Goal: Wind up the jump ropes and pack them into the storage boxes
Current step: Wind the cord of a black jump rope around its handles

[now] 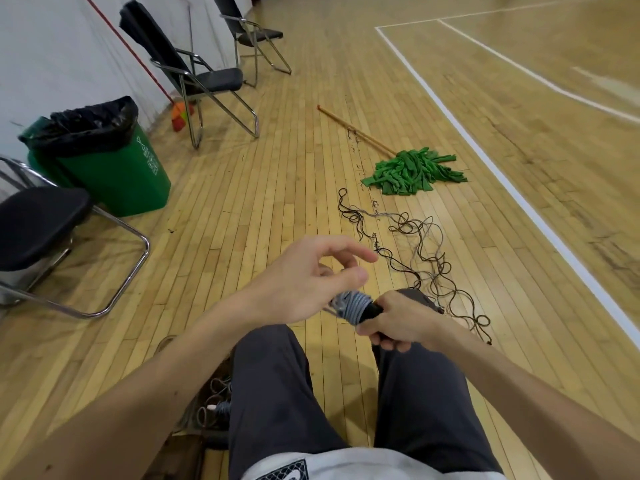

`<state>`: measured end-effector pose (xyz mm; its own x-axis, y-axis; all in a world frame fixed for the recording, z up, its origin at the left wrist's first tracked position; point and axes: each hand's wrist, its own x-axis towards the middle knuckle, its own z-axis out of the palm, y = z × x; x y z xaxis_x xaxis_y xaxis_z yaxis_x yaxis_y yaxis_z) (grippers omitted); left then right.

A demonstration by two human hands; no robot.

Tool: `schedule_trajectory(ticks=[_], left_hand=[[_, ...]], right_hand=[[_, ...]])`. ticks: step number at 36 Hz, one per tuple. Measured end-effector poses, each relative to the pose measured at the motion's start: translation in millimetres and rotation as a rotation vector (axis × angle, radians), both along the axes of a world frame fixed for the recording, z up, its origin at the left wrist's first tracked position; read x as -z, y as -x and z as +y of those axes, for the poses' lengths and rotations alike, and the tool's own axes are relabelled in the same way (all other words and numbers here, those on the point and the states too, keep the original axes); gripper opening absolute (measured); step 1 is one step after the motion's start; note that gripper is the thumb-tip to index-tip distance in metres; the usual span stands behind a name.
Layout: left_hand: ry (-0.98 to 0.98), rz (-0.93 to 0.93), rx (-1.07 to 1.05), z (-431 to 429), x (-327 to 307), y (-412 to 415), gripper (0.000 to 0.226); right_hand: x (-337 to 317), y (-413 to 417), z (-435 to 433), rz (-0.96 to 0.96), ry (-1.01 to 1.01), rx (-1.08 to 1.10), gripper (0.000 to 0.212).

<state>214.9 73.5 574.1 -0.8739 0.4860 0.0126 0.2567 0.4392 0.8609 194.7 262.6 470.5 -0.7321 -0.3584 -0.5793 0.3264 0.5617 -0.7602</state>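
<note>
My right hand (398, 322) grips the black handles (370, 311) of a jump rope, with grey rope (351, 304) coiled round them. My left hand (308, 278) hovers just above and left of the coil, fingers loosely curved; a grey strand runs from the coil toward its palm, and I cannot tell whether it pinches that strand. Several loose dark and grey ropes (415, 251) lie tangled on the wooden floor ahead. A box (211, 403) holding wound ropes sits on the floor by my left leg, partly hidden.
A green mop (412, 171) with a wooden stick lies beyond the ropes. A green bin (114, 168) with a black liner stands at left, beside folding chairs (201, 77). Another chair (45, 233) is at near left. White court lines run at right.
</note>
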Motion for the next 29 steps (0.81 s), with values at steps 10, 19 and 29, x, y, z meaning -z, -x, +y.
schedule_trajectory(ticks=[10,19,29], left_hand=[[-0.302,-0.199,-0.051,13,-18,19,0.019],[-0.346,-0.25,-0.072,5,-5,31,0.027],[-0.359,-0.329,-0.118,-2,19,29,0.024]], right_hand=[[-14,-23,-15,-0.008,-0.03,-0.294,0.012],[-29,-40,-3,0.071,-0.001,-0.447,0.024],[-50,-49,2,0.183,0.264,-0.478,0.029]])
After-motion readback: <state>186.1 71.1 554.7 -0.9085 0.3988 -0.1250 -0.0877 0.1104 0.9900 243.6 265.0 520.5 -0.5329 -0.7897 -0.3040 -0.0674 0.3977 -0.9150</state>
